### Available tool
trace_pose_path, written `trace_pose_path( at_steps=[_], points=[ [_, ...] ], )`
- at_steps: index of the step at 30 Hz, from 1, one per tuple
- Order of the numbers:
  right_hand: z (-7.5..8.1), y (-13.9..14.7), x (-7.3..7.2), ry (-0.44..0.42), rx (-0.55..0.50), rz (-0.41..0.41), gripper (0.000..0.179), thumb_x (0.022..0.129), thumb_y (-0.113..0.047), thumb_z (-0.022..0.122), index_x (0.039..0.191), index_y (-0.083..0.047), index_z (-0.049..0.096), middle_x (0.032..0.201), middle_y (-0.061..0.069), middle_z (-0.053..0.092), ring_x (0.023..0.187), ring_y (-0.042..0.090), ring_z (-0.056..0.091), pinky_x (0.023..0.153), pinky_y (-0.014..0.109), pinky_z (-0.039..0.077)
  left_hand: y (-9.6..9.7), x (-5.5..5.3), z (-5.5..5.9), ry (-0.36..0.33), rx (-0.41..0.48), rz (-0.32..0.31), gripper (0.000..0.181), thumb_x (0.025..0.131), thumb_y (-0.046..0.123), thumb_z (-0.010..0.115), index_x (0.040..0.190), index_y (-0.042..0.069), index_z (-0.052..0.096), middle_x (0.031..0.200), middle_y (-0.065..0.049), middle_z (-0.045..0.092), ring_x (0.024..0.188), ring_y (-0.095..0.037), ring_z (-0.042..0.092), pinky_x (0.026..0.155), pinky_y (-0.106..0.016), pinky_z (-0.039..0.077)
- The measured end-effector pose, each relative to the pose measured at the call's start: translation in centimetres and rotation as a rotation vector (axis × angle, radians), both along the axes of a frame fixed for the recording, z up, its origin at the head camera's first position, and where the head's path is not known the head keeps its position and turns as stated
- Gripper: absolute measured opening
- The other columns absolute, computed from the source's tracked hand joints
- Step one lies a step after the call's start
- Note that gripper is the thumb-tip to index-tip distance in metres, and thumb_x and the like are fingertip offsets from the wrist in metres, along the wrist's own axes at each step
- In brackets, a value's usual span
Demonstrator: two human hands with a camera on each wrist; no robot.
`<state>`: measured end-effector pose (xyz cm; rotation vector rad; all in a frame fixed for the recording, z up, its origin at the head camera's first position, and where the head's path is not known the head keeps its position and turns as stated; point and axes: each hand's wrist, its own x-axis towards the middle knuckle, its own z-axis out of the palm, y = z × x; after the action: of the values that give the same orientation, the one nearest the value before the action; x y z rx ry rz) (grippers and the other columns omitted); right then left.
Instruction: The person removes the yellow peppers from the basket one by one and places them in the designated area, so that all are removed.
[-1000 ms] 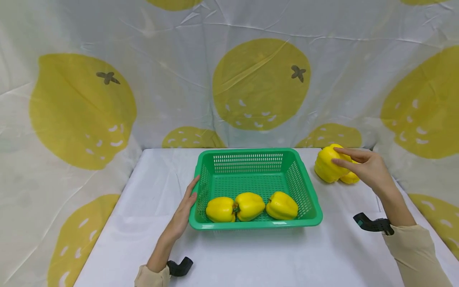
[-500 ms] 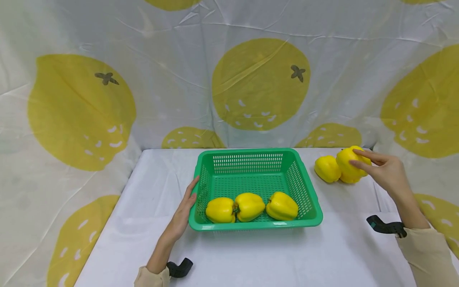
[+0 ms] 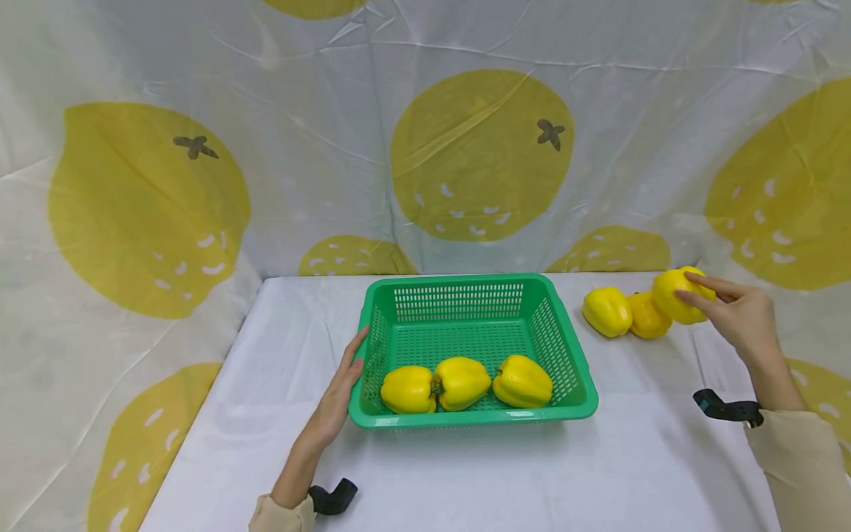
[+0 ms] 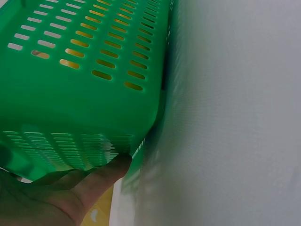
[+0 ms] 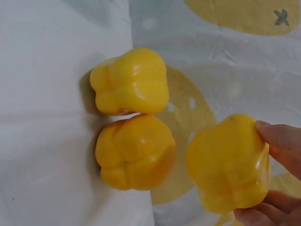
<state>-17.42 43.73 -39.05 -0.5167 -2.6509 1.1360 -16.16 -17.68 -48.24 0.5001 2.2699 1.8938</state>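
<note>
In the head view my left hand (image 3: 337, 391) lies along the left side of a green plastic basket (image 3: 475, 420), its fingers straight against the outer wall. The left wrist view shows those fingers (image 4: 101, 181) touching the slotted basket side. My right hand (image 3: 744, 318) pinches a yellow bell pepper (image 3: 679, 295) between thumb and fingers, up off the table at the far right. Beside it on the cloth sit a yellow bell pepper (image 3: 608, 312) and a deeper yellow one (image 3: 648, 316), close together, also seen in the right wrist view below the held pepper (image 5: 229, 165).
Three yellow bell peppers, the left one (image 3: 408, 389), the middle one (image 3: 463, 383) and the right one (image 3: 523, 381), lie along the basket's near side. White cloth covers the table (image 3: 452, 473). A lemon-printed curtain (image 3: 332, 148) hangs behind and at both sides.
My right hand has carried the held pepper rightward, from over the left loose pepper past the deeper yellow one, uncovering both. The left hand and the basket have stayed in place.
</note>
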Motion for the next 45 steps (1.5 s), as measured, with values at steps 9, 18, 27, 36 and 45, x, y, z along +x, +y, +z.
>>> trace_pose_path(
  at_steps=[9, 18, 27, 36, 45],
  points=[
    [-1.0, 1.7, -0.1, -0.041, -0.028, -0.059, 0.069, 0.091, -0.058, 0.071, 0.149, -0.024, 0.055, 0.162, 0.003, 0.043, 0.143, 0.03, 0.039, 0.079, 0.014, 0.037, 0.0, 0.0, 0.0, 0.01, -0.006, 0.002, 0.052, 0.115, 0.035, 0.019, 0.167, 0.033, 0.011, 0.176, -0.001, 0.004, 0.162, -0.033, 0.002, 0.124, -0.071, 0.001],
    [-2.9, 3.6, -0.3, -0.037, -0.018, -0.101, 0.069, 0.09, -0.057, 0.074, 0.144, -0.016, 0.059, 0.155, 0.018, 0.046, 0.113, 0.011, 0.049, 0.068, 0.01, 0.041, 0.0, -0.1, -0.1, 0.011, -0.007, 0.0, 0.052, 0.115, 0.035, 0.019, 0.167, 0.034, 0.011, 0.176, -0.001, 0.005, 0.162, -0.032, 0.002, 0.124, -0.071, 0.001],
    [-4.2, 4.1, -0.6, -0.032, -0.026, -0.117, 0.07, 0.09, -0.057, 0.073, 0.141, -0.012, 0.06, 0.155, 0.009, 0.051, 0.101, 0.0, 0.044, 0.068, 0.009, 0.043, 0.0, 0.0, 0.0, -0.002, -0.004, 0.005, 0.052, 0.115, 0.035, 0.019, 0.167, 0.035, 0.011, 0.176, -0.001, 0.004, 0.162, -0.032, 0.002, 0.125, -0.07, 0.001],
    [-5.3, 4.7, -0.6, -0.028, -0.07, -0.111, 0.067, 0.088, -0.057, 0.076, 0.139, -0.015, 0.064, 0.105, -0.04, 0.06, 0.092, -0.001, 0.042, 0.067, 0.015, 0.04, 0.0, -0.1, -0.1, -0.009, -0.011, 0.013, 0.052, 0.115, 0.037, 0.019, 0.166, 0.036, 0.012, 0.176, -0.001, 0.004, 0.162, -0.032, 0.002, 0.125, -0.07, 0.001],
    [-5.9, 4.5, -1.2, -0.09, -0.059, -0.143, 0.072, 0.092, -0.059, 0.07, 0.144, -0.01, 0.056, 0.159, 0.027, 0.041, 0.118, 0.029, 0.043, 0.076, 0.021, 0.036, 0.0, -0.1, 0.0, -0.013, -0.001, 0.008, 0.052, 0.115, 0.036, 0.019, 0.166, 0.036, 0.012, 0.176, 0.0, 0.004, 0.162, -0.032, 0.002, 0.125, -0.07, 0.001]
  ],
)
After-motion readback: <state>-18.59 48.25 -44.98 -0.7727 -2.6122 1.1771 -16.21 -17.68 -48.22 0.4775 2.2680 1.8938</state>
